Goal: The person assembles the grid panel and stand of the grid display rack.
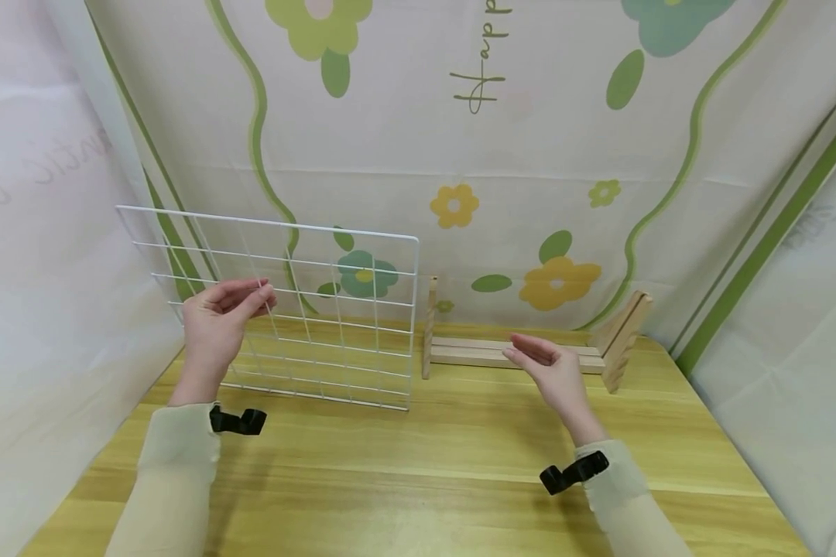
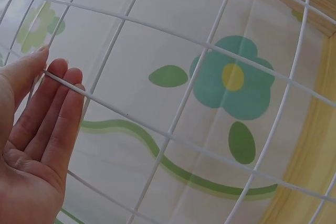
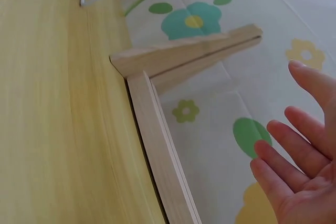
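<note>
A white wire grid panel (image 1: 268, 223) stands upright on the left side of the table. My left hand (image 1: 214, 325) pinches one of its wires between thumb and fingertips; in the left wrist view, a wire (image 2: 142, 113) passes between the thumb and the fingers of that hand (image 2: 42, 135). To the right is a pale wooden stand (image 1: 474, 356), a low grooved rail with a grooved upright at each end. My right hand (image 1: 556, 379) hovers in front of the rail, fingers extended and nothing held. In the right wrist view, the hand (image 3: 304, 166) is apart from the wooden stand (image 3: 157, 135).
The wood-grain table (image 1: 404, 480) spreads out in front of both forearms. A white cloth (image 1: 390, 139) printed with flowers and green vines hangs behind the table, and white cloth covers both sides. Black straps (image 1: 240, 422) circle both sleeves at the wrists.
</note>
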`<state>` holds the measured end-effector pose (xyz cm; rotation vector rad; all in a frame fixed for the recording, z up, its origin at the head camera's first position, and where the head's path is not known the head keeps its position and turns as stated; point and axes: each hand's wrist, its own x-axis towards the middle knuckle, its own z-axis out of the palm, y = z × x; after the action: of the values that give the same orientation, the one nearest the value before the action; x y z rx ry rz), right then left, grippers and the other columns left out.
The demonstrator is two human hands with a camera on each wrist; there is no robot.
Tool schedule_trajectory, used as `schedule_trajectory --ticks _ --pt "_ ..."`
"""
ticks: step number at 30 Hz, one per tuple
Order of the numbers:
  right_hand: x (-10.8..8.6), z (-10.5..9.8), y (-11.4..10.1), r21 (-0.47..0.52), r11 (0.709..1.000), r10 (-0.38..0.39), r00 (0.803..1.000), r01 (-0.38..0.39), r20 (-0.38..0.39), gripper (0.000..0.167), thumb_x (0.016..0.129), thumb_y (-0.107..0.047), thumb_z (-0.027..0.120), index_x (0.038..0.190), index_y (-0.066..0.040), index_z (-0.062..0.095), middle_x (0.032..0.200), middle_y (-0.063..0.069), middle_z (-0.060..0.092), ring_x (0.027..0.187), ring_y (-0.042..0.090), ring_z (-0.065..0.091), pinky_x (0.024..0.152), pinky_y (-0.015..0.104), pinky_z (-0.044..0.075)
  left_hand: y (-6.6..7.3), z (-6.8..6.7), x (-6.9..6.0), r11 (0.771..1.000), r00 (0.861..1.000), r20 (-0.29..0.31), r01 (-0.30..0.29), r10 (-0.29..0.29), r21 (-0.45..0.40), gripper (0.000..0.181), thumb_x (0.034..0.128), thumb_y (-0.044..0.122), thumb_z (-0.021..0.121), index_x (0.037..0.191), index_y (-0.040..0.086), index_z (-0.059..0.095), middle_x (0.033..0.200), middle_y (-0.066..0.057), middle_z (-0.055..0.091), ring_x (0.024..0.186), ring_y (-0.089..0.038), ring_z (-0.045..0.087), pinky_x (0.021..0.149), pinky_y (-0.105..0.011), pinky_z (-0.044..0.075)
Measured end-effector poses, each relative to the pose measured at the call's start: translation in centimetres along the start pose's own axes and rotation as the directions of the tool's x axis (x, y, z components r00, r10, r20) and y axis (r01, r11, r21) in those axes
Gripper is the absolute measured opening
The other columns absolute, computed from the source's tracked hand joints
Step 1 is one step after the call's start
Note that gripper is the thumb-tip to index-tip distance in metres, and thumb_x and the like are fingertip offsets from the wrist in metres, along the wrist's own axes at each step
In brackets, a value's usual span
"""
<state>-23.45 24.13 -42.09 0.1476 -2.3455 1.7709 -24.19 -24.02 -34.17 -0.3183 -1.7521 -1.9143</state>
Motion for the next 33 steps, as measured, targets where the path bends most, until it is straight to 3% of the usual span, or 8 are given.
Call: schedule_trajectory --ticks 6,11,18,22,30,33 --pt "0.1 -2.6 0.5 -0.036 0.999 -0.005 0.998 0.002 -0.069 0.055 0.092 -0.036 0.079 0.134 -0.003 0.066 0.134 0.016 0.064 0.11 0.005 0.065 0.089 0.015 0.052 0.4 -0.3 -0.2 0.999 1.0 0.022 0.006 -0.005 -0.045 0.022 0.0892 -0.001 0.078 0.105 -0.014 0.07 0.095 -0.009 0.077 0.08 -0.018 0.075 0.076 -0.027 0.06" --pt "0.0 -5.1 0.3 -0.048 0.999 0.012 0.99 -0.019 -0.143 0.056 0.091 -0.036 0.079 0.136 -0.004 0.065 0.132 0.01 0.066 0.108 0.001 0.064 0.088 0.011 0.05 0.7 -0.7 -0.5 0.997 0.999 0.037 0.005 -0.002 -0.08 0.021 0.089 -0.004 0.077 0.104 -0.016 0.069 0.094 -0.011 0.077 0.08 -0.019 0.075 0.076 -0.028 0.061" --pt "0.0 -8.6 -0.4 0.12 0.993 0.03 0.956 0.005 -0.291 0.05 0.086 -0.019 0.085 0.131 -0.002 0.068 0.119 -0.001 0.073 0.101 0.002 0.069 0.081 0.009 0.051 1.1 -1.5 -0.8 0.996 0.999 0.051 -0.01 0.015 -0.087 0.02 0.0887 -0.007 0.075 0.104 -0.018 0.068 0.094 -0.012 0.077 0.078 -0.02 0.075 0.075 -0.029 0.061" --pt "0.0 -10.4 -0.9 0.218 0.976 0.071 0.922 0.015 -0.38 0.052 0.082 -0.014 0.088 0.129 -0.002 0.069 0.117 0.001 0.074 0.099 0.004 0.07 0.084 0.01 0.051 1.3 -2.1 -1.1 0.997 0.999 0.048 -0.016 0.019 -0.076 0.02 0.0889 -0.009 0.074 0.104 -0.019 0.067 0.093 -0.011 0.076 0.077 -0.02 0.074 0.074 -0.028 0.061" --pt "0.4 -13.8 -1.5 0.393 0.918 0.184 0.82 0.054 -0.542 0.054 0.076 -0.01 0.092 0.126 -0.005 0.072 0.119 0.002 0.073 0.105 0.007 0.069 0.085 0.011 0.051 1.9 -2.9 -1.7 0.998 0.999 0.04 -0.005 0.008 -0.07 0.022 0.0885 -0.008 0.075 0.104 -0.02 0.066 0.093 -0.011 0.076 0.077 -0.021 0.074 0.074 -0.028 0.061" --pt "0.8 -15.0 -1.3 0.424 0.904 0.223 0.799 0.044 -0.558 0.055 0.075 -0.011 0.092 0.126 -0.01 0.073 0.12 -0.001 0.073 0.109 0.007 0.067 0.085 0.01 0.051 2.2 -3.1 -2.0 0.999 0.999 0.035 -0.002 0.003 -0.053 0.021 0.0887 -0.008 0.075 0.104 -0.02 0.066 0.093 -0.011 0.076 0.077 -0.021 0.074 0.074 -0.028 0.061"
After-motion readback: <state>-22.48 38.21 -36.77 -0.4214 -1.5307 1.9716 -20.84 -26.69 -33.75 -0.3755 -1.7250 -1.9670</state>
